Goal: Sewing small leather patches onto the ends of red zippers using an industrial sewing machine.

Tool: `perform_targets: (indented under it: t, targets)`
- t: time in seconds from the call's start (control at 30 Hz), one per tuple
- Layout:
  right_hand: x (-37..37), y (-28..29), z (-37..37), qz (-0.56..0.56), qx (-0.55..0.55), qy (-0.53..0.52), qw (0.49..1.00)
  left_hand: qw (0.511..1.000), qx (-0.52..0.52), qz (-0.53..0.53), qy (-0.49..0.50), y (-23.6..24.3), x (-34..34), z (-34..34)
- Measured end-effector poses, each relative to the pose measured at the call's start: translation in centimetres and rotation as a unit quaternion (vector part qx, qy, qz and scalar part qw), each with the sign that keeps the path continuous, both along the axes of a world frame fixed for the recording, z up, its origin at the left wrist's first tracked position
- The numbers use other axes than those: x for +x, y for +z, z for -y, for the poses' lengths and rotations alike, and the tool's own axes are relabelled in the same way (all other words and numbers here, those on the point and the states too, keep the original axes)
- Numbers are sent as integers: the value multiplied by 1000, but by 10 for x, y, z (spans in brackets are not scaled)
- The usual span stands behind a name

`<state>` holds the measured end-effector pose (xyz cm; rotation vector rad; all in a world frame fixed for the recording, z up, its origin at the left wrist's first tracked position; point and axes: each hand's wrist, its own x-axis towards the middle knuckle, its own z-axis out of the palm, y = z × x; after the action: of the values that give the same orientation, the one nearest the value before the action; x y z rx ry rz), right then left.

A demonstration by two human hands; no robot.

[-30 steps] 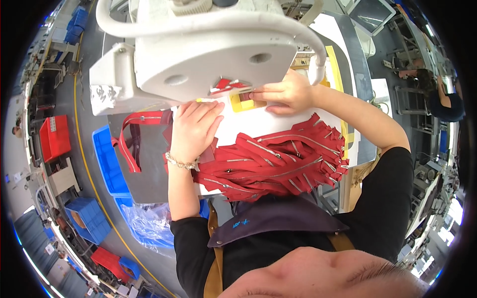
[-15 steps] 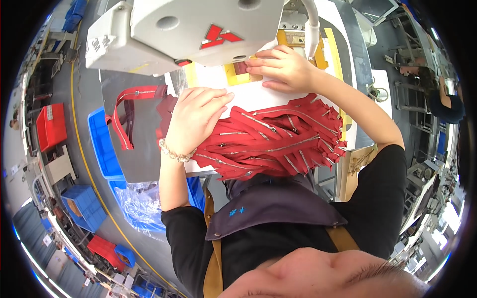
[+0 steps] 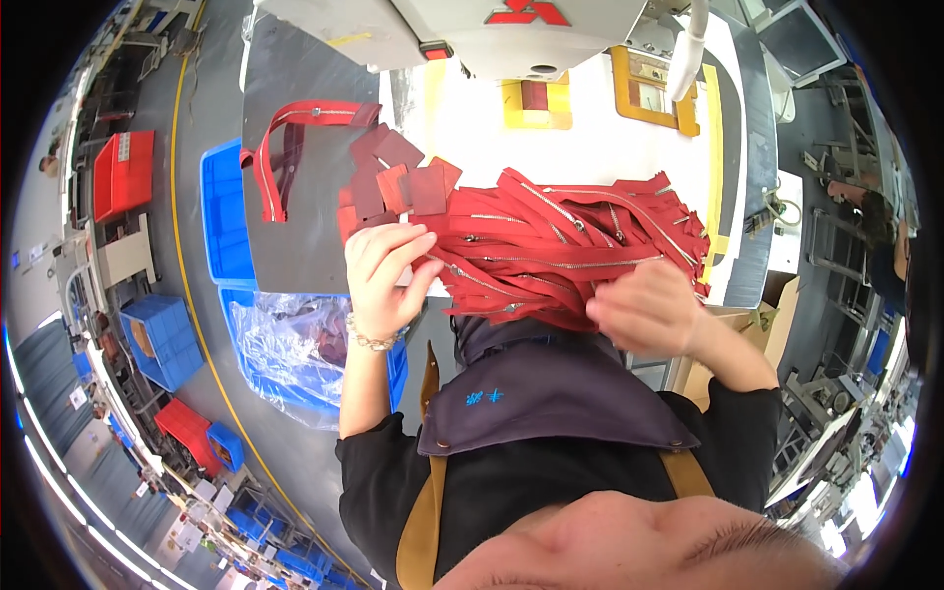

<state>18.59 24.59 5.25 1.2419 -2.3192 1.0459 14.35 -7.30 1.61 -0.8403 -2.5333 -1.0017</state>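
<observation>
A heap of red zippers (image 3: pixel 580 231) with metal teeth lies along the near side of the work table. At its left end, my left hand (image 3: pixel 385 275) has its fingers and thumb closed on the end of a red zipper. My right hand (image 3: pixel 644 310) is over the heap's near right edge, smeared by motion, so its grip cannot be made out. Several dark red and bright red square patches (image 3: pixel 393 177) lie just beyond my left hand. Further left, one long red zipper (image 3: pixel 264 167) lies bent over the table's dark surface.
A white sewing machine head (image 3: pixel 462 29) overhangs the far side. Below it, a yellow-framed template (image 3: pixel 539 116) holds a dark red patch; another yellow frame (image 3: pixel 657 93) sits to its right. Blue crates (image 3: pixel 228 221) stand left of the table, one with clear plastic (image 3: pixel 295 344).
Both hands have drawn back from the machine toward me. The right left the yellow template for the heap's near edge; the left moved to the heap's left end. The whole view has shifted.
</observation>
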Motion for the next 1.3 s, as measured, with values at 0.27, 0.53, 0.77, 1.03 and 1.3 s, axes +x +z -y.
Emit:
perform_targets:
  t: [0.27, 0.53, 0.77, 1.03, 1.3]
  targets:
    - [68, -34, 10, 544, -82, 193, 812, 993, 4, -119, -19, -48, 66, -14]
    - [99, -45, -17, 669, -83, 201, 711, 967, -59, 49, -243, -83, 110, 4]
    - [113, -47, -17, 683, -79, 130, 714, 935, -31, 345, -77, -130, 112, -20]
    - [145, -88, -12, 841, -366, -84, 389, 906, -92, 370, -182, -130, 92, -64]
    - [144, -102, 1, 821, -432, -120, 353, 924, -49, 317, -210, -133, 92, -72]
